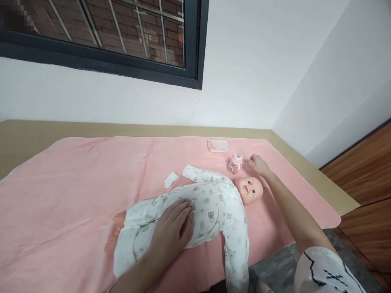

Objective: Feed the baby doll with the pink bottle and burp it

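Observation:
A baby doll (pixel 252 189) in a white patterned sleepsuit (pixel 214 211) lies on its back on a pink blanket (pixel 76 191), head to the right. My left hand (pixel 172 230) lies flat on the doll's belly, fingers stretched out. My right hand (pixel 258 165) reaches past the doll's head, just right of a small pink baby bottle (pixel 235 163) standing upright; its fingers are loosely curled and I see nothing in them. The hand does not touch the bottle.
A small clear plastic packet (pixel 217 145) lies near the blanket's far edge. A white folded wipe (pixel 170 179) rests left of the doll's raised sleeve. The blanket covers a tan surface (pixel 308 167) against a white wall. A wooden cabinet (pixel 366 175) stands at right.

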Tool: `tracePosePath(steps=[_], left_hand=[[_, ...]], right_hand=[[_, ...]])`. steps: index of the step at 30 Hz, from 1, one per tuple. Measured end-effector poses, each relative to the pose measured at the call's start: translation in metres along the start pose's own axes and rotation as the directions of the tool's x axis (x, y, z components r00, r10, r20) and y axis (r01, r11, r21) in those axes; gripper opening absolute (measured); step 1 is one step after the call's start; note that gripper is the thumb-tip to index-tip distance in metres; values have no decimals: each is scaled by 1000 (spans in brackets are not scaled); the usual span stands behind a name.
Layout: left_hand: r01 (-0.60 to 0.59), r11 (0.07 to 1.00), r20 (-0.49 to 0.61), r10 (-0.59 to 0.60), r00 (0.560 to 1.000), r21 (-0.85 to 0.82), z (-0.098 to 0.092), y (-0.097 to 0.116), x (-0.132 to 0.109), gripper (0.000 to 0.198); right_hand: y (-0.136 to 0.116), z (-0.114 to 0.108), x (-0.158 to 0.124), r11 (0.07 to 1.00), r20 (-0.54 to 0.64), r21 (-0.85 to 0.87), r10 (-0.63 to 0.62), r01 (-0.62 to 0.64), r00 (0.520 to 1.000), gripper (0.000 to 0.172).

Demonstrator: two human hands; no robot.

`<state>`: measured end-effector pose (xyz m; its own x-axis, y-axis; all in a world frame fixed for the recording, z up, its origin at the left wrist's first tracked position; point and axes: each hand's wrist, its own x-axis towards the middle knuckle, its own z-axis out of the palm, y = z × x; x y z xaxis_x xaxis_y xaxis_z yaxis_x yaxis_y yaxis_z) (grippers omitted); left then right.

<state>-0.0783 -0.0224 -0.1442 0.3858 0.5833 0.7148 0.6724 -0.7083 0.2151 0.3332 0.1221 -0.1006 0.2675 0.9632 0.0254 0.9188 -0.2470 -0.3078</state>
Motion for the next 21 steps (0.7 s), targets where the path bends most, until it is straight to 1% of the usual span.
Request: tracePosePath(steps=[3,4,6,7,8,9,10,11,12,13,14,15,17,18,19,20,21], left_hand=[[-7,1000,7,7,1000,17,-1,1,2,21],[-12,1000,12,12,1000,26,-2,2,2,21],[-18,999,29,16,999,48,-4,3,5,21],[-14,998,43,11,999,60,-5,4,8,22],[-2,997,64,-3,998,72,-6,4,12,22],[19,996,87,-27,996,87,-7,5,17,22],[45,994,114,-57,992,102,-7,5,23,22],[77,990,145,-94,985,118,-6,6,31,21],[109,985,171,-131,976,136,-5,6,40,19],[131,980,207,-160,965,148,-2,7,51,17],[151,976,244,-186,952,156,2,7,62,15],[163,974,283,-203,937,159,7,8,73,14],[155,976,384,-202,901,151,19,11,95,19],[147,979,435,-196,879,145,26,13,105,22],[138,981,483,-188,855,137,32,14,113,24],[133,983,525,-180,832,128,38,15,120,27],[129,985,562,-172,809,115,44,16,126,28]], right_hand=[[10,24,-10,999,110,-36,-35,39,993,34],[12,28,-13,998,136,-39,-51,56,989,38],[15,28,-16,996,164,-46,-73,82,984,50],[16,26,-17,996,140,-35,-81,87,987,55],[17,22,-18,996,79,11,-85,84,993,57],[18,18,-21,991,-17,111,-70,72,997,56],[19,14,-24,962,-119,270,-17,49,993,54],[19,10,-29,884,-194,466,78,22,978,51],[18,7,-35,758,-217,653,192,-3,957,47],[17,6,-42,612,-185,790,287,-31,940,44],[16,6,-50,475,-115,877,353,-72,928,42],[16,9,-58,359,-38,927,386,-112,922,40],[15,19,-75,163,133,964,395,-212,909,38],[16,26,-82,64,230,960,373,-272,899,38],[18,33,-89,-14,317,943,341,-332,885,36],[19,41,-95,-62,365,930,295,-363,883,33],[20,47,-101,-78,366,930,240,-358,899,31]])
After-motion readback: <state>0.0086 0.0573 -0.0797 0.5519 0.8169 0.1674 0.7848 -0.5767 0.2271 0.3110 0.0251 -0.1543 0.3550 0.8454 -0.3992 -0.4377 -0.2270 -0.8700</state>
